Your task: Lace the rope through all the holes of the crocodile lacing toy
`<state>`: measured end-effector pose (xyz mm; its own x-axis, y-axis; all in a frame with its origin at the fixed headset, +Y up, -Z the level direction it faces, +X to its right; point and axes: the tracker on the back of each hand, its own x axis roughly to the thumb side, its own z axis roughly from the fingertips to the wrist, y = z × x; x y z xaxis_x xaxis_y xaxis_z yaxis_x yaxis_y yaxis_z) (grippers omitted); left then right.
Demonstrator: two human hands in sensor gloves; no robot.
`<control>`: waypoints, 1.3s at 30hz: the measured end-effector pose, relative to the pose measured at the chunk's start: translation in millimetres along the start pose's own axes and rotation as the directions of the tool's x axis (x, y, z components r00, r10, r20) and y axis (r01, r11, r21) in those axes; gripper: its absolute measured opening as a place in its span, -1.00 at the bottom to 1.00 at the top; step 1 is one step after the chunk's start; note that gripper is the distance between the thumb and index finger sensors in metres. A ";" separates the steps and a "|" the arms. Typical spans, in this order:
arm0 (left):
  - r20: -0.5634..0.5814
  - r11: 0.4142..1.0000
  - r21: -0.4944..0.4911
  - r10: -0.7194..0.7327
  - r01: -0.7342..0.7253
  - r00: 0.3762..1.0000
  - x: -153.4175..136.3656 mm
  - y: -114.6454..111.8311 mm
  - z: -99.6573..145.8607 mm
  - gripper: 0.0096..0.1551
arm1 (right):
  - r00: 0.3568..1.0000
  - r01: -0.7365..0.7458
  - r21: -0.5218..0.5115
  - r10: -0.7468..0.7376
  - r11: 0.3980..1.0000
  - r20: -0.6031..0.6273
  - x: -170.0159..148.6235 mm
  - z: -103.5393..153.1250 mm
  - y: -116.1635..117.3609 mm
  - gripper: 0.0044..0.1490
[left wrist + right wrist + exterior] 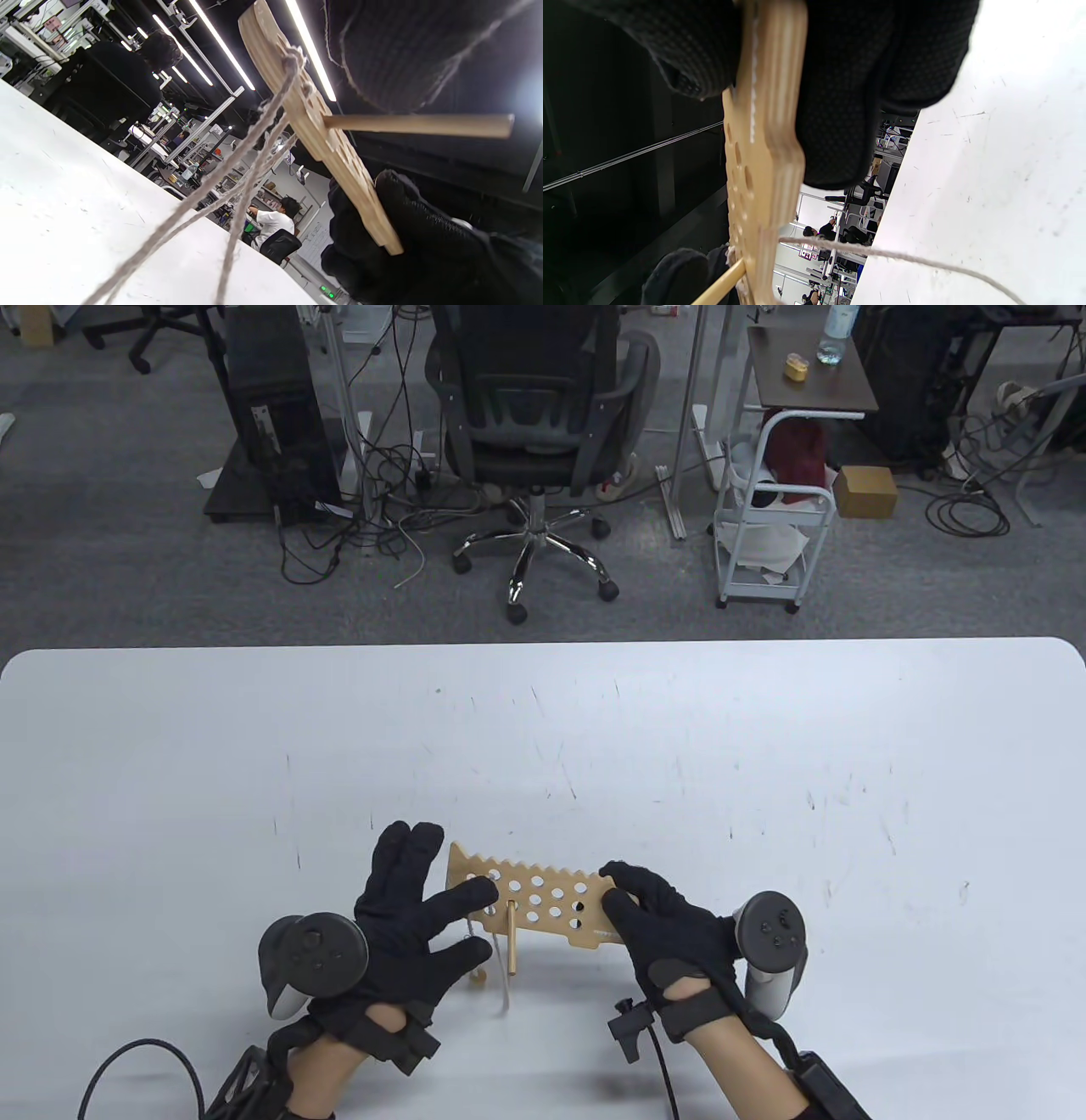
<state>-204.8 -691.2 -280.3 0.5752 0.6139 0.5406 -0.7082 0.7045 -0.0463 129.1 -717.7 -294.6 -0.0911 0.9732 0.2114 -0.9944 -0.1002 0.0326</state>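
Note:
The wooden crocodile lacing board (543, 899) is held above the white table (543, 729), its toothed edge away from me. My right hand (612, 889) grips its right end between thumb and fingers (840, 84). My left hand (477, 921) is spread open at the left end, with the index fingertip (482, 892) touching the board. A wooden needle stick (512, 937) pokes through a hole toward me, free of both hands; it also shows in the left wrist view (420, 126). Grey rope (237, 182) hangs in several strands from the board's left holes down to the table.
An office chair (539, 407), a white cart (772, 517) and cables stand on the floor beyond the table's far edge. The glove cables (653, 1060) trail off the near edge by my wrists.

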 end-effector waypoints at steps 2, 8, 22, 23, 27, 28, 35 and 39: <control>0.009 0.999 -0.006 -0.039 0.039 0.999 2.3 -3.0 0.3 -0.28 | 1.000 0.002 0.000 -0.002 1.000 -0.006 -0.1 0.3 0.5 -0.41; 0.027 0.994 -0.001 -0.112 0.112 0.993 8.4 -10.0 1.5 -0.27 | 1.000 -0.006 0.018 0.006 1.000 -0.021 -0.7 1.6 4.4 -0.41; 0.043 0.994 -0.002 -0.113 0.113 0.993 11.4 -13.4 1.3 -0.53 | 0.999 -0.026 0.073 0.029 0.997 -0.031 -1.6 3.9 14.5 -0.40; 0.045 0.995 0.001 -0.101 0.101 0.994 11.2 -12.9 1.4 -0.53 | 0.999 -0.027 0.074 0.030 0.997 -0.031 -1.8 3.8 14.4 -0.41; 0.041 0.996 0.013 -0.087 0.086 0.995 10.7 -11.7 1.4 -0.53 | 0.999 -0.034 0.067 0.036 0.997 -0.030 -2.4 3.3 13.1 -0.40; 0.039 0.996 0.016 -0.088 0.087 0.995 10.6 -11.5 1.4 -0.53 | 0.999 -0.035 0.065 0.037 0.997 -0.029 -2.4 3.2 12.9 -0.41; 0.019 0.995 0.049 -0.091 0.090 0.996 8.6 -6.1 1.9 -0.53 | 0.998 -0.049 0.043 0.051 0.998 -0.033 -4.6 1.2 7.8 -0.41; -0.012 0.991 0.080 -0.109 0.110 0.994 4.9 1.0 2.1 -0.53 | 0.998 -0.043 0.026 0.044 0.999 -0.040 -5.5 -0.3 3.9 -0.40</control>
<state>-203.6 -688.2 -275.9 0.6539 0.5376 0.5324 -0.6713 0.7368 0.0806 125.7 -723.3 -296.0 -0.1370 0.9752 0.1737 -0.9879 -0.1474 0.0488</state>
